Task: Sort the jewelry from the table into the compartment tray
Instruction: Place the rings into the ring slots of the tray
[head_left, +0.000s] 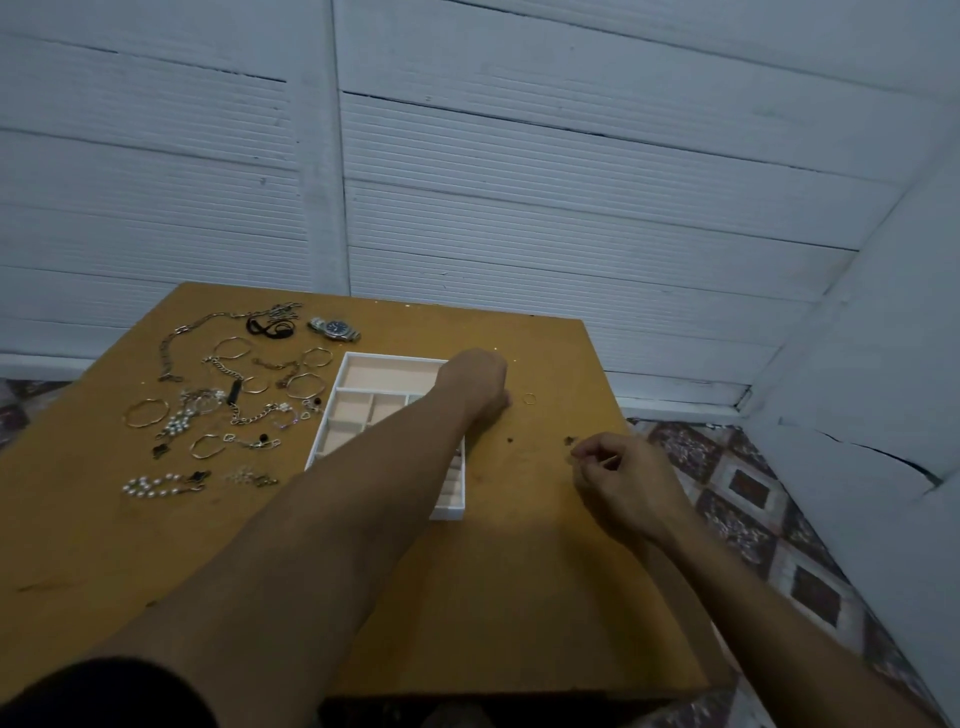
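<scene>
The compartment tray (395, 358) (white rim, pale pink lining) lies on the table (519, 571) beneath the left forearm, which crosses it on a slant, so the tray sits on the wrist side of the left hand (475, 382). That hand rests knuckles-up just past the tray's right edge, with its fingers curled down toward the tabletop. Whether they hold anything cannot be told. Just beyond its fingertips, and apart from them, lies a small thin ring (529, 399).

The right hand (626, 475) sits nearer the person, fingers curled in, thumb and forefinger drawn together at the tips; what they pinch, if anything, is too small to tell. A tiny dark piece (570, 440) lies just ahead of those fingertips, and a second dark speck (510, 440) lies between the two hands.

The jewelry (228, 400) — chains, bangles, pearl strands — is spread across the table well away from both hands, on the far side of the tray from the fingers. A wristwatch (335, 329) lies at its back edge.
</scene>
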